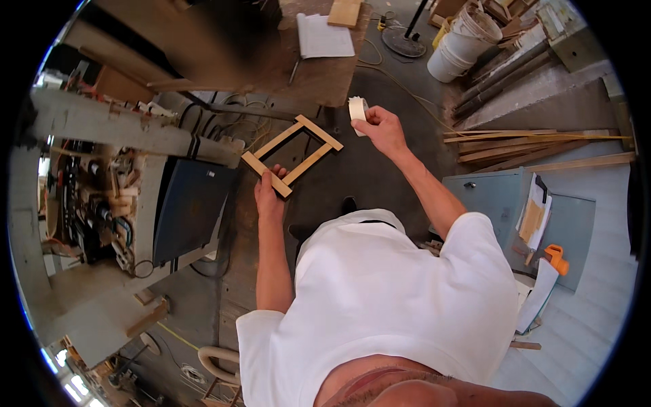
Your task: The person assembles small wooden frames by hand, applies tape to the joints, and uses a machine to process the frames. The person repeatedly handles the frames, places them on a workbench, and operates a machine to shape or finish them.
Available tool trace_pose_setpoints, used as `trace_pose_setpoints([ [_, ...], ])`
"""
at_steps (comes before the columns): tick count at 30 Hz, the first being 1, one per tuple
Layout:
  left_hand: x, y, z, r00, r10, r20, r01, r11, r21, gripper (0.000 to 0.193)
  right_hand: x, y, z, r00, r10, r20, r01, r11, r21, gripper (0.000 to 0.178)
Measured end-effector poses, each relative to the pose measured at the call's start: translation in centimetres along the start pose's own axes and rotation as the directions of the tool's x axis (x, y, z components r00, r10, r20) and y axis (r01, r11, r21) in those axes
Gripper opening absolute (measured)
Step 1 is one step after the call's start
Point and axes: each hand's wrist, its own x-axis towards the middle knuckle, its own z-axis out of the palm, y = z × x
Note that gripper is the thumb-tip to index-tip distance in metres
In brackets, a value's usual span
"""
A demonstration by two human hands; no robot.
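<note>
So the left hand (269,192) is wrapped around the near bar of the wooden frame (310,164), on the person's side of the brown table (315,80), and the right hand (384,133) pinches the pale tape roll (359,117) by that table's near right corner. Looks like a just-holding step, frame and tape apart; next move probably calls for a steady frame and a free tape end.

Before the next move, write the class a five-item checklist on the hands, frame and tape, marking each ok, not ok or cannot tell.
1. Left hand grips the wooden frame: ok.
2. Right hand holds the tape roll: ok.
3. Frame and roll apart: ok, a gap shows.
4. Frame resting on a surface: not ok, it is held up above the floor.
5. Tape's loose end ready: cannot tell, too small.
</note>
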Motion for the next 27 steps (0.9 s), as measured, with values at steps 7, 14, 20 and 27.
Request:
trace_pose_setpoints([
  [7, 8.3, -4.1, 9.5, 0.992, -0.104, 0.072, 0.103, 0.995, 0.013, 0.029, -0.3, 3.8, -9.4, 0.988, 0.083, -0.133, -0.079, 0.996, 0.041, 0.022],
  [14, 16.8, -6.6, 16.0, 0.981, -0.131, 0.143, 0.131, 0.991, 0.011, 0.032, 1.0, 6.9, -14.9, 0.932, 0.192, -0.307, -0.185, 0.981, 0.053, 0.023],
  [20, 21.9, -7.2, 21.7, 0.961, -0.189, 0.202, 0.176, 0.981, 0.082, 0.028, 6.0, 7.4, -17.5, 0.928, 0.172, -0.331, -0.135, 0.982, 0.133, 0.022],
  [27, 19.9, -2.3, 28.9, 0.950, -0.150, 0.273, -0.033, 0.823, 0.567, 0.026, 14.4, 3.2, -16.4, 0.987, 0.140, -0.082, -0.133, 0.987, 0.090, 0.023],
])
